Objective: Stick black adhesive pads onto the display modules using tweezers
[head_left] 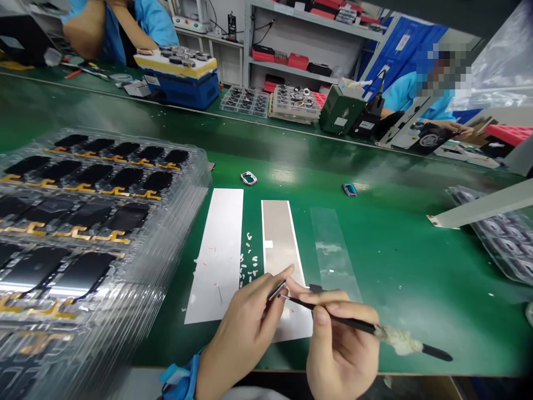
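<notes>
Green workbench (395, 300) stretches across the room, with a stacked clear tray (195, 178) of black screens at nine o'clock and a co-worker's blue smock (160, 28) at eleven. At six o'clock, the left hand (241, 328) pinches a slim metal tool (277, 290) between fingers pressed together, and the right hand (341, 347) clamps a cotton-wrapped black stick (341, 314). Their tips sit just beside each other, above a silver strip (277, 233), with small pale scraps (249, 261) at ten o'clock from them.
</notes>
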### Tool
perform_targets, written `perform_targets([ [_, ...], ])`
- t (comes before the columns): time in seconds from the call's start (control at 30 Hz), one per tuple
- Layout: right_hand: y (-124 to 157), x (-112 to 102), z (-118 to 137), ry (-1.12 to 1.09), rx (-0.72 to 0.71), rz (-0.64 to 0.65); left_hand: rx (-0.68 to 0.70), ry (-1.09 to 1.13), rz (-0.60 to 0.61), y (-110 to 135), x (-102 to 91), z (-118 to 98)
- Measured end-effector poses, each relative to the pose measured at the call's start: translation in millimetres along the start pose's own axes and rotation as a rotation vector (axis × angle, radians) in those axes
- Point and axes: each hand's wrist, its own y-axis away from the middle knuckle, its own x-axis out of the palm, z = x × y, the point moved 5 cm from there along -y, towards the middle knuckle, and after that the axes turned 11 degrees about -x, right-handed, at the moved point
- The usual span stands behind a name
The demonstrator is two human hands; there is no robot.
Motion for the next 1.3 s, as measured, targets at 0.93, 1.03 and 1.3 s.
perform_targets([
  [0.93, 14.2, -2.2, -16.1, 0.005, 0.063, -0.101, -0.085, -0.065, 0.032, 5.3, -0.1, 5.7],
  [1.03, 14.6, -1.8, -17.1, 0.003, 0.084, -0.102, -0.084, -0.059, 0.035, 5.0, -0.3, 4.9],
  [1.3, 14.4, -2.0, -15.5, 0.020, 0.064, -0.093, -0.082, -0.063, 0.037, 6.0, -1.1, 3.0],
])
